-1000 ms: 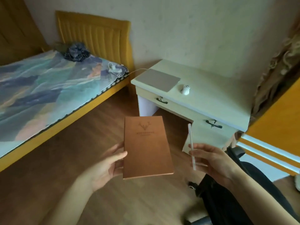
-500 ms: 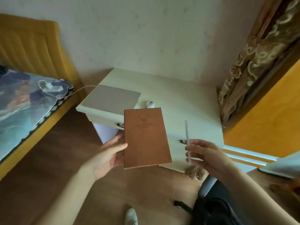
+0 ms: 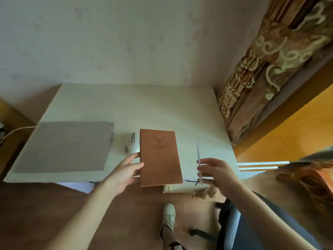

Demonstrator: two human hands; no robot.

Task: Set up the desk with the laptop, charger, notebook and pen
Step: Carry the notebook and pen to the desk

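At frame centre, the left hand (image 3: 126, 170) clamps the flat brown leather-look notebook (image 3: 159, 157) by its left edge (stiff, light, probably). The right hand (image 3: 216, 171) pinches the thin translucent pen (image 3: 199, 159) mid-shaft above the pale desk (image 3: 144, 109).

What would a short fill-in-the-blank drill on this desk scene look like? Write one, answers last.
1. The left hand holds a brown ____.
2. The right hand holds a ____.
3. The closed laptop lies on the ____ side of the desk.
4. The mouse sits between the laptop and the ____.

Answers: notebook; pen; left; notebook
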